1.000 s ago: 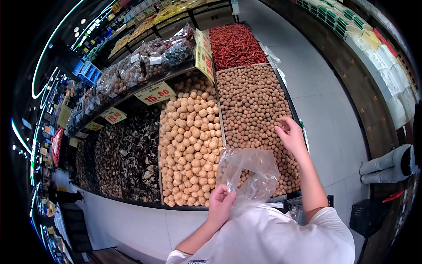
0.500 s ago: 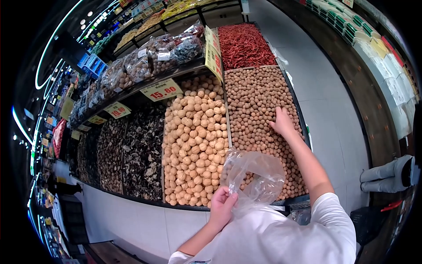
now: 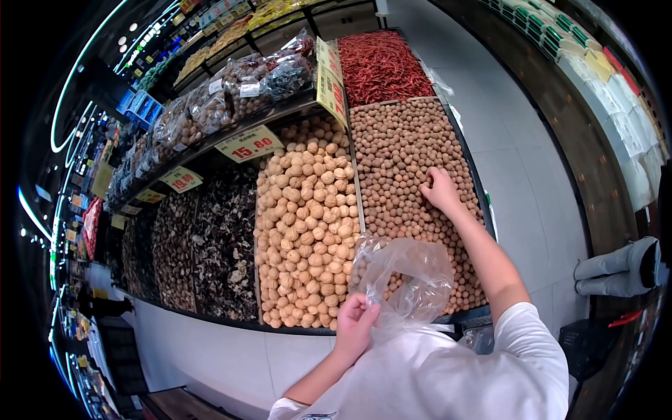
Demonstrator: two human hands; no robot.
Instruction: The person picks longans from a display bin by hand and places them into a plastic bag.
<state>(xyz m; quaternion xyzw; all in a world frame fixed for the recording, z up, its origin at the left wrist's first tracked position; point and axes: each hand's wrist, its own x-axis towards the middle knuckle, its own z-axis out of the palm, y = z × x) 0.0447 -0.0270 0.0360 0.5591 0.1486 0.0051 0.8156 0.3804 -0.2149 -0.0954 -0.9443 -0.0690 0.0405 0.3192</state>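
My left hand [image 3: 355, 323] pinches the edge of a clear plastic bag [image 3: 420, 269], whose mouth gapes above the near end of the bins. Farther up and to the right, my right hand [image 3: 441, 190] rests at the surface of the small round brown nuts [image 3: 399, 140], its fingers curled together over them. Whatever lies between those fingertips is too small to make out. Larger pale walnuts [image 3: 304, 238] fill the bin to the left of the brown nuts.
Dried red chillies [image 3: 385, 66] lie beyond the brown nuts. Dark dried goods [image 3: 224, 238] fill bins at left, under a shelf of bagged goods [image 3: 203, 112] with price signs [image 3: 249, 144]. A person's legs [image 3: 612, 269] and a black basket [image 3: 586, 346] are at the right.
My right hand has moved up and to the left over the brown nuts, and its fingers have drawn together. My left hand keeps its hold on the bag.
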